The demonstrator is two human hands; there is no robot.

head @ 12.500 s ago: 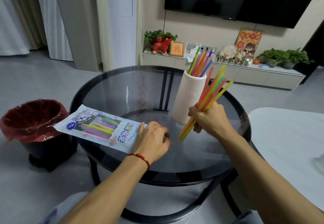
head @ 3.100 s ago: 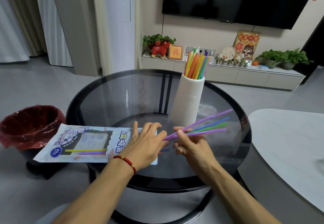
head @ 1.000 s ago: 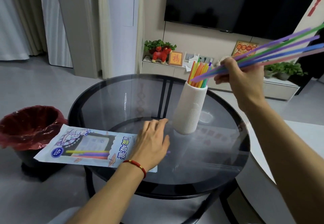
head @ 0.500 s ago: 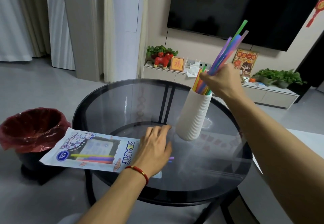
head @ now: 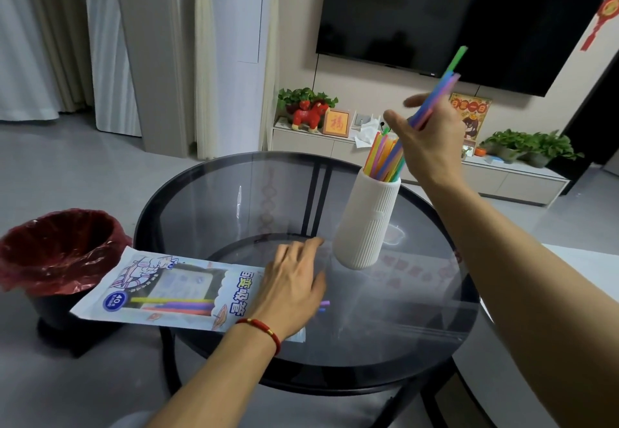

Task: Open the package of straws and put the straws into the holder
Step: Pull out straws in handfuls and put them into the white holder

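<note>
A white ribbed holder (head: pixel 365 223) stands upright on the round glass table (head: pixel 385 334), with several coloured straws (head: pixel 378 156) in it. My right hand (head: pixel 430 146) hovers just above its rim with a bunch of blue, purple and green straws (head: pixel 447 81) running through it. Their lower ends reach into the holder, and my thumb and forefinger are spread and blurred. The printed straw package (head: pixel 174 288) lies flat at the table's left edge, a few straws (head: pixel 174 305) still inside. My left hand (head: pixel 291 290) rests flat on its open end, where straw tips (head: pixel 323 305) poke out.
A black bin with a red liner (head: pixel 57 253) stands on the floor left of the table. A white tabletop (head: pixel 586 267) juts in from the right. Beyond the table is a low TV cabinet (head: pixel 516 183) with plants and ornaments.
My right hand has lowered the bunch so its ends enter the holder, and its fingers have loosened. My left hand has stayed on the package.
</note>
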